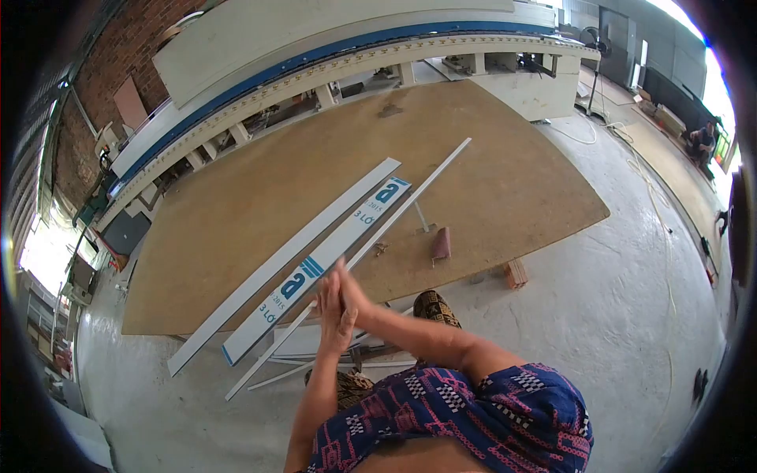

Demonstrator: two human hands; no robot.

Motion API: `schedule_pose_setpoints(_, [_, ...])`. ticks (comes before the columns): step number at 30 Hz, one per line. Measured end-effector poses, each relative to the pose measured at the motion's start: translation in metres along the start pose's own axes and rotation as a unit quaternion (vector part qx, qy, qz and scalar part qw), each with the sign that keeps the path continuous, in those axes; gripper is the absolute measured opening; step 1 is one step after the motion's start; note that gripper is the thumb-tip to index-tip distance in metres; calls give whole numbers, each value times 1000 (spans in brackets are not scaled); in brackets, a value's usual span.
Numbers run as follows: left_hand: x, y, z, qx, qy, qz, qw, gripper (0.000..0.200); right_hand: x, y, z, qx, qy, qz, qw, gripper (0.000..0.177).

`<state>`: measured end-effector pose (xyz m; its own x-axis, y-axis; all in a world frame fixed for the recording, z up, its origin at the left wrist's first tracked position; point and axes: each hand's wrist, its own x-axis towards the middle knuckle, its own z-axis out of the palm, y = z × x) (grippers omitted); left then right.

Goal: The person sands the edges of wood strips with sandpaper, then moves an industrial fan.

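My left hand (337, 325) and my right hand (352, 299) meet palm to palm, fingers stretched out, with nothing visible between them. The right hand is slightly blurred. Just beyond them lies a long flat bar with blue-printed film (322, 264), slanting across the brown board. A plain white bar (284, 264) runs beside it on the left, and a thinner white strip (402, 209) on the right, partly hidden by my hands.
The large brown board (512, 173) holds a dark red block-like object (441, 244), a small metal T-shaped piece (426, 224) and small bits (381, 249). A brick (516, 273) sits by its edge. A long machine (331, 71) stands behind; a person (700, 143) sits far right.
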<state>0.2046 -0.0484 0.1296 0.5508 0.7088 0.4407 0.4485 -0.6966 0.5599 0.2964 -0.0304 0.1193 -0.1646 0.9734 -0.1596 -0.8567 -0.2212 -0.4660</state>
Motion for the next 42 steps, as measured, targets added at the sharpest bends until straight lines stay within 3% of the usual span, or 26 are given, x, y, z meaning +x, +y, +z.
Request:
schedule_pose_setpoints(2, [-25, -15, 14, -135, -101, -116, 979, 80, 20, -56, 2, -52, 86, -119, 988, 82])
schedule_pose_setpoints(4, [-50, -35, 31, -330, -178, -249, 893, 79, -11, -111, 45, -71, 65, -285, 954, 73])
schedule_pose_setpoints(7, [-36, -12, 20, -537, -87, -356, 760, 88, -17, -120, 66, -258, 12, -407, 876, 61])
schedule_pose_setpoints(9, [-13, 0, 10, -675, -17, -337, 656, 91, -23, -81, 62, -445, -37, -432, 783, 58])
schedule_pose_setpoints(11, [8, 1, -8, -766, 49, -319, 556, 88, -27, -32, 41, -611, -132, -502, 598, 53])
schedule_pose_setpoints(13, [22, -3, -32, -838, 116, -299, 442, 86, -30, -12, 4, -676, -229, -484, 507, 52])
schedule_pose_setpoints(15, [19, -15, -67, -779, -59, -12, 624, 81, -33, -11, -26, -739, -151, -359, 549, 59])
schedule_pose_setpoints(17, [31, 13, -93, -729, 73, -25, 680, 76, 1, 19, -88, -901, -104, -44, 419, 67])
schedule_pose_setpoints(18, [41, 22, -98, -697, 139, -32, 703, 74, -14, 15, -66, -917, -167, -6, 363, 65])
schedule_pose_setpoints(19, [50, 28, -90, -610, 54, -46, 790, 71, -30, 9, -40, -925, -230, 34, 302, 63])
schedule_pose_setpoints(20, [58, 39, -79, -509, -31, -56, 858, 68, -18, 39, -45, -900, -324, -11, 290, 59])
schedule_pose_setpoints(21, [64, 47, -63, -442, -130, -34, 887, 65, -3, 67, -45, -865, -416, -57, 273, 55])
schedule_pose_setpoints(22, [70, 55, -47, -366, -225, 5, 903, 62, -22, 68, -1, -861, -460, -102, 192, 45])
schedule_pose_setpoints(23, [75, 59, -27, -326, -334, 73, 881, 60, -4, 112, 0, -836, -503, -55, 212, 49])
schedule_pose_setpoints(25, [78, 78, -7, -319, -476, -5, 820, 63, -31, 115, 34, -786, -585, -115, 162, 37])
schedule_pose_setpoints(28, [74, 86, 18, -513, -494, -171, 680, 71, -56, 122, 60, -749, -638, -145, 104, 32])
schedule_pose_setpoints(31, [78, 92, 20, -556, -488, -163, 653, 76, -61, 126, 55, -764, -632, -115, 63, 32])
schedule_pose_setpoints(37, [70, 68, 22, -611, -451, -227, 609, 77, -68, 111, 59, -784, -615, -75, -17, 31])
schedule_pose_setpoints(40, [69, 49, 17, -605, -486, -190, 601, 77, -73, 96, 68, -788, -608, -62, -72, 31])
schedule_pose_setpoints(42, [66, 52, 16, -589, -462, -198, 633, 77, -66, 108, 59, -783, -616, -50, -76, 31])
